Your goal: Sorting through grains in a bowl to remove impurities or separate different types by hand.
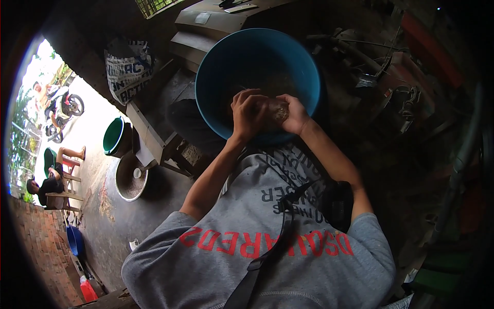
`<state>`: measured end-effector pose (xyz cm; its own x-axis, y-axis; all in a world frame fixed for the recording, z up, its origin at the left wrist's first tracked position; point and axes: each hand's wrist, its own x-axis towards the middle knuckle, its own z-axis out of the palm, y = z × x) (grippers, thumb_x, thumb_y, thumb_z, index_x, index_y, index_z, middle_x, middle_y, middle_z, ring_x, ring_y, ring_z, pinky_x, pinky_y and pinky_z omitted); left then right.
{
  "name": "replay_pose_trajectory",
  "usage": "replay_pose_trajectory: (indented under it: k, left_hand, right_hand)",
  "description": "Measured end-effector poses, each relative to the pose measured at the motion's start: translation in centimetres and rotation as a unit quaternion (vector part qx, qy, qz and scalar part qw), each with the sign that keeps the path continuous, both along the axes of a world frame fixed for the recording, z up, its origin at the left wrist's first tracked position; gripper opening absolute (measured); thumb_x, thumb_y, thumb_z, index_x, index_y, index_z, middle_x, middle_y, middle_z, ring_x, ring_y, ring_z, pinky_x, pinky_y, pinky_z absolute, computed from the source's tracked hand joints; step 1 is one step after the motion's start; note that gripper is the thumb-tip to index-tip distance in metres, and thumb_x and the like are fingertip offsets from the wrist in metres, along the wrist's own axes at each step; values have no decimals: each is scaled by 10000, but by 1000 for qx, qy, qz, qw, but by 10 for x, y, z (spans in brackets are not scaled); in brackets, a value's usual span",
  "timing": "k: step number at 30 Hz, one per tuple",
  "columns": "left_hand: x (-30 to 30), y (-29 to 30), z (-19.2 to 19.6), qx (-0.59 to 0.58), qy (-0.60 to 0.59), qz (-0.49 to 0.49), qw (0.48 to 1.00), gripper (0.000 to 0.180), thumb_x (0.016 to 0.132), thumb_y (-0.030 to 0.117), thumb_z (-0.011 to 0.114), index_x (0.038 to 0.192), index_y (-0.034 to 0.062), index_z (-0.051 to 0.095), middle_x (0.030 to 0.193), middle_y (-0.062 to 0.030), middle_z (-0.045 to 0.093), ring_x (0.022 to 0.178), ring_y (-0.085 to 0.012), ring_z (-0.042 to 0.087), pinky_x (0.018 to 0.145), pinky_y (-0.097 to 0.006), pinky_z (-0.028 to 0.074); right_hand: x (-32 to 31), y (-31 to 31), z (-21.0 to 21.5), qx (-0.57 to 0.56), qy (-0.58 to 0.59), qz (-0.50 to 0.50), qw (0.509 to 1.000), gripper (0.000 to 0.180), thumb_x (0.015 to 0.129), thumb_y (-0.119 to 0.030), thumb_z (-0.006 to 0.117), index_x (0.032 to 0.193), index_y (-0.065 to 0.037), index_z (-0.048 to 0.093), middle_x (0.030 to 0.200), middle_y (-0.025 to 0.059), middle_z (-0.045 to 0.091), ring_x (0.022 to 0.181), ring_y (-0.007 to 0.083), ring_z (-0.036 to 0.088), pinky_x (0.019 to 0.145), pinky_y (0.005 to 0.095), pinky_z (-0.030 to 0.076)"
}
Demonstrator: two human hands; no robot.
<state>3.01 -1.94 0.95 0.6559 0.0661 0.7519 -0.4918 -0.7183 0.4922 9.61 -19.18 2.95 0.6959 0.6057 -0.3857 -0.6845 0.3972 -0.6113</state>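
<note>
A large blue plastic basin [226, 62] stands in front of me, holding a brownish wet mass at its bottom. Over its near rim my left hand [248, 112] and my right hand [294, 114] are pressed together around a pale brownish lump [278, 109]. Both hands have their fingers curled on the lump. What the lump is made of cannot be told.
A wooden bench [154, 139] runs left of the basin. A green bucket [113, 136] and a round metal pan [130, 177] sit on the concrete floor. A printed sack [128, 67] hangs at upper left. A person sits on a chair [51, 183] far left, near a motorbike [64, 105].
</note>
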Motion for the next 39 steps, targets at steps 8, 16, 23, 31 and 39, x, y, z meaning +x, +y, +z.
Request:
replay_pose_trajectory:
  k: [8, 16, 23, 31, 39]
  left_hand:
    - [2, 0, 1, -8, 13, -78, 997, 212, 830, 166, 768, 1036, 134, 732, 1087, -62, 738, 1156, -282, 634, 1039, -436, 412]
    - [0, 4, 1, -84, 5, -9, 996, 235, 824, 115, 760, 1057, 127, 746, 1095, -55, 742, 1149, -265, 644, 1039, -419, 433]
    - [1, 0, 0, -2, -18, 23, 1000, 281, 828, 193, 772, 1109, 196, 770, 1290, -83, 671, 1302, -332, 532, 1090, -467, 377]
    - [-3, -10, 6, 86, 22, -58, 994, 304, 812, 241, 829, 1113, 233, 789, 1383, -69, 637, 1388, -341, 483, 1140, -498, 334]
    - [-5, -11, 2, 78, 19, -66, 995, 342, 782, 235, 864, 1114, 268, 793, 1384, -36, 638, 1374, -325, 500, 1142, -502, 324]
  right_hand:
    - [8, -2, -6, 13, 10, 25, 1000, 324, 1029, -285, 441, 1153, -66, 645, 1130, 130, 717, 1026, 272, 702, 937, 448, 584]
    - [5, -2, -3, 37, 20, 6, 999, 385, 1022, -281, 436, 1249, -26, 615, 1187, 149, 712, 1066, 292, 698, 979, 467, 567]
    - [5, 0, -6, 35, 26, -28, 999, 390, 1029, -301, 426, 1229, -34, 629, 1153, 148, 711, 1086, 299, 691, 1007, 483, 551]
    - [11, -2, -10, 47, 2, 32, 998, 385, 1047, -295, 392, 1187, -46, 649, 1128, 119, 727, 1038, 268, 701, 951, 453, 576]
    - [-3, -6, 2, 23, -4, 29, 999, 396, 1052, -291, 381, 1200, -45, 654, 1131, 116, 732, 1029, 263, 706, 936, 437, 584]
